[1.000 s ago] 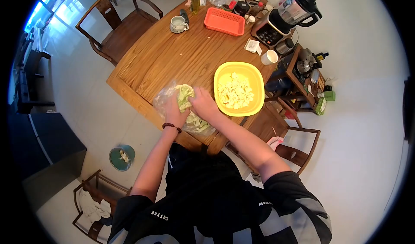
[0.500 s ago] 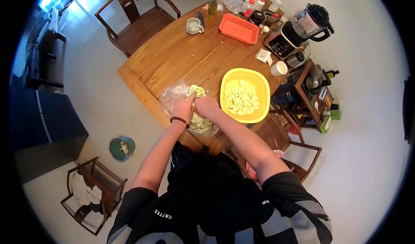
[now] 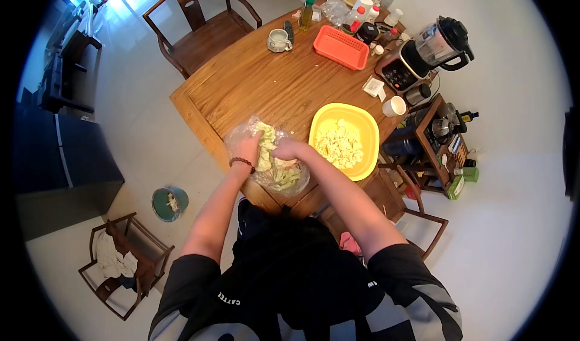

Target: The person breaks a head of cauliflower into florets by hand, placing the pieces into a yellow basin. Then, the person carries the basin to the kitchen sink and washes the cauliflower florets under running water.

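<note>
A pale yellow-green piece of cauliflower (image 3: pixel 266 147) is gripped by my left hand (image 3: pixel 246 146), which wears a beaded bracelet and has its fingers along the piece's left side. My right hand (image 3: pixel 287 149) is closed at the right side of the cauliflower; what its fingers hold is hidden. Both hands are over a clear plastic bag (image 3: pixel 237 129) spread on the table. Green stalks and leaves (image 3: pixel 285 176) lie on the bag below the hands. To the right, a yellow basin (image 3: pixel 373 141) contains many small pale florets (image 3: pixel 339 146).
On the wooden table (image 3: pixel 254 87) are a mug (image 3: pixel 278 41), a red basket (image 3: pixel 341 48), an oil bottle (image 3: pixel 306 15), a paper cup (image 3: pixel 394 106) and a blender (image 3: pixel 423 54). A green bin (image 3: pixel 170 204) stands on the floor at left; a chair (image 3: pixel 386 199) sits beneath the basin.
My hands have moved apart from close together, the left shifting leftward. More of the cauliflower shows between them. The whole view has shifted slightly.
</note>
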The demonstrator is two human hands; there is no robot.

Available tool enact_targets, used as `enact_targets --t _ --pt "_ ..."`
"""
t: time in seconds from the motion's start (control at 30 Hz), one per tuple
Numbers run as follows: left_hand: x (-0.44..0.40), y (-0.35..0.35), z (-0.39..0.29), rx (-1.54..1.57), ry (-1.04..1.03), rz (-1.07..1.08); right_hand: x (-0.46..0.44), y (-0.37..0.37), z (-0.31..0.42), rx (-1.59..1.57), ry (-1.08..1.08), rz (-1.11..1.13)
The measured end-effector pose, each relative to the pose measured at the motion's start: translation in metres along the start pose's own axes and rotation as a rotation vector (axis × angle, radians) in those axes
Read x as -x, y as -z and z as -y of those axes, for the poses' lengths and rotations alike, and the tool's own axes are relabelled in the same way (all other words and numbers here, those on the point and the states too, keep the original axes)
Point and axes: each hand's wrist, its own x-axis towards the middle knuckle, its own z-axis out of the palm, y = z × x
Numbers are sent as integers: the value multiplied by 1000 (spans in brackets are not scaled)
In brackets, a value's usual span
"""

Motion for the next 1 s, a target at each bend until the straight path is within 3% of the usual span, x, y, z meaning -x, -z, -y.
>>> enact_targets --t 0.03,0.1,0.17,0.2,0.27,0.37,0.43,0.5,0.57,0.6,0.63,0.7,0.8,0.83,0.9,0.97,1.0 --pt "7 0 1 -3 7 5 -4 -4 -10 165 119 -23" --pt "10 3 0 41 23 -69 -14 -8 -32 136 119 3" --pt "14 20 -17 -28 57 -14 -11 -20 -52 -50 349 -253" --pt "16 27 -22 5 70 32 -7 -18 -53 -52 236 -238" --pt "18 29 -21 35 79 75 6 -14 -58 -168 238 -230" --pt "29 28 -7 44 4 -13 36 -9 -60 -300 243 -289" --pt "39 34 -8 107 14 -305 44 -20 -65 -324 235 -360" --pt "45 27 -25 194 50 -409 46 -35 -67 -717 359 -510" --pt "51 32 -64 841 197 -325 57 -37 -62 -934 335 -581" --pt "53 44 -89 973 219 -267 65 -37 -58 -1021 260 -602" --pt "55 50 -111 971 218 -267 69 -39 -52 -1023 261 -602" --pt "56 56 -140 1012 26 -380 74 -49 -39 -1258 167 -572" --pt "37 39 -136 1059 -8 -449 87 -49 -28 -1284 233 -571" --pt "34 43 -137 1059 -16 -451 98 -43 -21 -1291 272 -543" --pt "30 51 -139 1590 312 -229 121 -28 -21 -1252 404 -515" --pt "26 60 -143 1573 294 -289 140 -17 -22 -526 381 -1202" --pt "24 66 -141 1520 315 -185 165 1 -14 -221 514 -1263"
